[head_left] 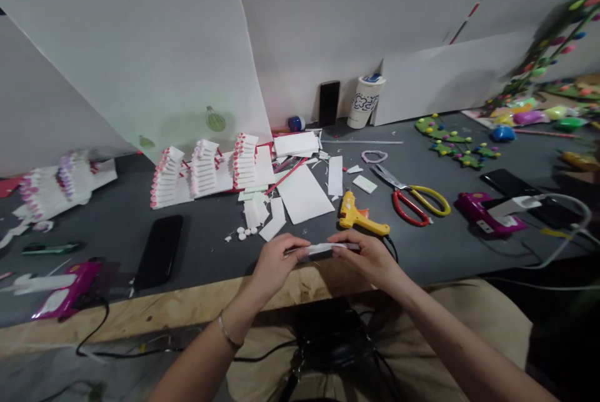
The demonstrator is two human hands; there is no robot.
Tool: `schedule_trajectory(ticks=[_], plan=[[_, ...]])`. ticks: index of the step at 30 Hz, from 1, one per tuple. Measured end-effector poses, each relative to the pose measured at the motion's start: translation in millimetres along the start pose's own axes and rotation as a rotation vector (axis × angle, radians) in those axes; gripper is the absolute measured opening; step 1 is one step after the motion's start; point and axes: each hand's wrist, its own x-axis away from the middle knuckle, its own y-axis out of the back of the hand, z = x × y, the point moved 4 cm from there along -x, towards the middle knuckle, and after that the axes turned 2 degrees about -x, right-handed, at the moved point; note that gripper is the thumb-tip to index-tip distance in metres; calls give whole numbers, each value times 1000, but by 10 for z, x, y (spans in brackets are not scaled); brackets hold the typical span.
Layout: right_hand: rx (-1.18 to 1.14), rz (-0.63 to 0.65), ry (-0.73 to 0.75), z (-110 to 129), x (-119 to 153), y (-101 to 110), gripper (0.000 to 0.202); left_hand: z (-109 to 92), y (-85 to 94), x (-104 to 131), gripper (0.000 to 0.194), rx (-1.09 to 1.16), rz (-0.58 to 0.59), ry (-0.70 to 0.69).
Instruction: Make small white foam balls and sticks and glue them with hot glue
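A narrow white strip (pixel 320 248), paper or thin card by its look, stretches between my two hands above the table's front edge. Its left end is pinched in my left hand (pixel 280 259), closed between thumb and fingers. My right hand (pixel 366 258) grips the other end the same way. Just beyond the right hand lies a yellow glue gun (pixel 360 216), its nozzle pointing away from me. A white card sheet (pixel 305 194) and cut white pieces (pixel 274 219) lie past the left hand, beside several small white balls (pixel 242 233).
Scissors (pixel 412 195) with red and yellow handles lie right of the glue gun. Fan-like white craft pieces (pixel 206 170) stand at left. A black phone (pixel 160 251), a paper cup (pixel 366 102), purple power blocks (pixel 491 214) and green pompom shapes (pixel 450 139) are around. White panels (pixel 319 33) rise behind.
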Motion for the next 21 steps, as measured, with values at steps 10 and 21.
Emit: schedule_trajectory(ticks=[10, 21], plan=[[314, 87, 163, 89, -103, -17, 20, 82, 52, -61, 10, -149, 35, -35], [1058, -29, 722, 38, -108, -140, 20, 221, 20, -66, 18, -837, -27, -518]])
